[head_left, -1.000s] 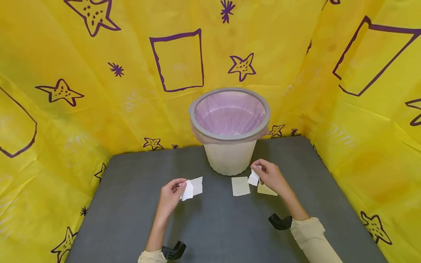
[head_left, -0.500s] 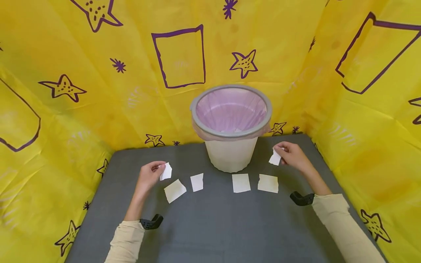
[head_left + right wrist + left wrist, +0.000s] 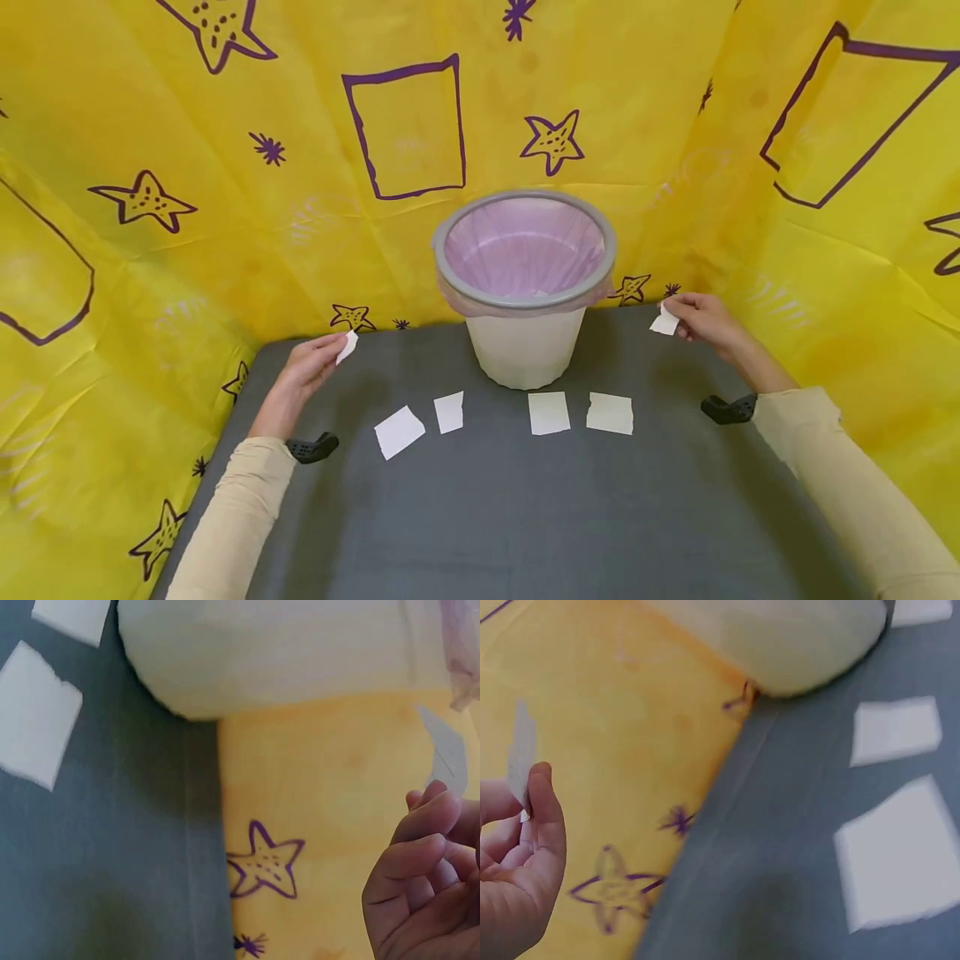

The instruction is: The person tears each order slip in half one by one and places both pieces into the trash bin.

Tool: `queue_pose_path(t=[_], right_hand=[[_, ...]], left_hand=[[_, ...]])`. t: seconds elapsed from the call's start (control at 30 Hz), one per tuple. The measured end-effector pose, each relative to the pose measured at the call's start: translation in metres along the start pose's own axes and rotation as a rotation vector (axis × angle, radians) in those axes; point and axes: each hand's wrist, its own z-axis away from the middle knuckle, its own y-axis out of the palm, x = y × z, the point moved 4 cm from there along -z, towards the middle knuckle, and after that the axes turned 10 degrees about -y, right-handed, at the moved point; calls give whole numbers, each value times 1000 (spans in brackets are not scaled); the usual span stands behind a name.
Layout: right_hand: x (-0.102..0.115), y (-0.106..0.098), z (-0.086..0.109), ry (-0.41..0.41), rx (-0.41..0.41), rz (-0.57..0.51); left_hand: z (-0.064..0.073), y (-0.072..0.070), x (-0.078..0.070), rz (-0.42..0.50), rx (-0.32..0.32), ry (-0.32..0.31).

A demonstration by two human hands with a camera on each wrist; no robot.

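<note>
Raised over the table's back left, my left hand [image 3: 306, 367] pinches a torn piece of white paper [image 3: 347, 347] between thumb and fingers. On the opposite side, right of the bin, my right hand [image 3: 705, 318] pinches another torn paper piece [image 3: 664, 320]. Each held piece also shows in its wrist view, the left paper [image 3: 523, 754] seen nearly edge-on and the right paper [image 3: 447, 754] upright above the fingertips. Between the hands stands a pale waste bin [image 3: 525, 346] with a grey rim and a pink liner; some white scraps show at its bottom.
Several paper pieces lie in a row before the bin: a tilted one [image 3: 400, 432], a narrow one [image 3: 449, 412], a squarish one [image 3: 549, 413] and a wider one [image 3: 610, 413]. Yellow patterned cloth [image 3: 300, 250] walls in the grey table [image 3: 480, 517] at back and sides.
Both hands have moved apart and up from the row of papers, each carrying a paper piece. The left hand went left, the right hand right. Pieces they covered now show on the table.
</note>
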Motion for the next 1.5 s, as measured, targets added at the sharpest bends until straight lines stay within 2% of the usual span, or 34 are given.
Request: queue_pose_path(t=[0.03, 0.1, 0.2, 0.27, 0.33, 0.37, 0.43, 0.53, 0.57, 0.6, 0.7, 0.77, 0.87, 0.93, 1.0, 1.1, 1.17, 1.3, 1.37, 1.5], right_hand=[[2, -4, -2, -2, -2, -12], [4, -9, -4, 9, 25, -7], [0, -8, -5, 46, 61, -2], [-1, -7, -5, 64, 66, -24], [4, -9, -7, 65, 52, -89], [10, -12, -8, 60, 39, -171], [29, -20, -11, 60, 15, -285], [58, -32, -14, 53, -22, -377], [65, -34, -14, 54, -27, -376], [70, -35, -14, 56, -27, -329], [76, -34, -13, 44, -21, -245], [82, -33, -13, 34, -18, -208], [105, -24, -17, -15, -7, -155], [127, -13, -23, -78, 10, -98], [149, 0, -30, -137, 27, -43], [171, 15, -38, -186, 44, -2], [176, 22, -40, -176, 53, -1], [183, 36, -48, -163, 68, 17], [190, 47, -57, -202, 81, 96], [205, 75, -78, -351, 96, 362]], left_hand=[[0, -4, -6, 6, -8, 1], [2, -8, -15, -53, -21, -9], [5, -6, -23, -108, -16, -39], [7, -1, -28, -78, 18, -51], [10, 4, -37, -45, 53, -47], [13, 7, -45, -19, 73, -42], [24, 13, -65, -31, 89, -32], [35, 21, -96, -42, 96, -17], [36, 24, -104, -25, 106, -10], [36, 27, -110, -28, 108, -6], [30, 34, -122, 47, 136, -3], [33, 42, -130, 16, 114, 3], [43, 69, -145, -143, 52, 64], [51, 96, -158, -289, 26, 151], [56, 124, -170, -399, 30, 246], [62, 158, -181, -413, 94, 330], [63, 170, -184, -382, 129, 334], [57, 192, -185, -368, 142, 333], [50, 211, -185, -466, 144, 358], [38, 250, -183, -803, 96, 474]])
